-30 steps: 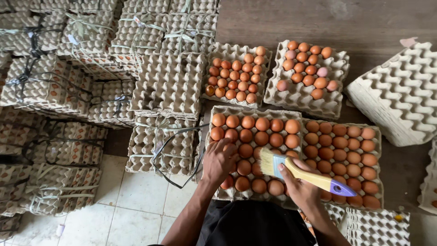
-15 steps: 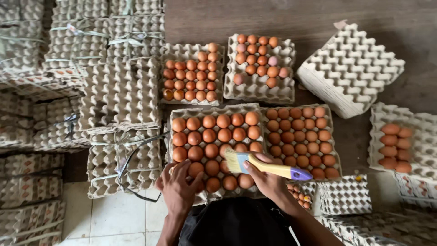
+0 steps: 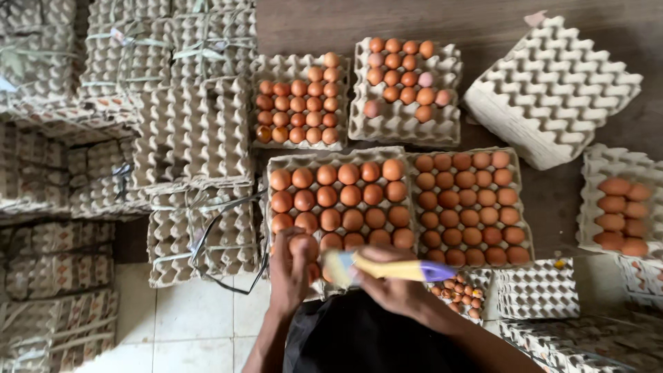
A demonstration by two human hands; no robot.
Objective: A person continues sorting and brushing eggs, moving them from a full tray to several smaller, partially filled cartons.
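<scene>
At lower centre, our left hand (image 3: 293, 266) fingers grip a brown egg (image 3: 304, 246), right hand (image 3: 394, 287) fingers clasp a yellow, purple-handled brush (image 3: 383, 268); hard brushing could crack it.

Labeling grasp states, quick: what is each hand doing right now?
Left hand: closed on a brown egg.
Right hand: closed on a yellow-handled brush with purple tip.

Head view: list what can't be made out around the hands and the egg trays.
- Brush: bristle end blurred; whether it touches the egg in the left hand is unclear.
- Near row of the front tray: covered by both hands.
- Right hand: fingers partly behind the brush handle.
- Right-side tray: cut off by the frame edge.
- Small eggs: too small to count.
</scene>
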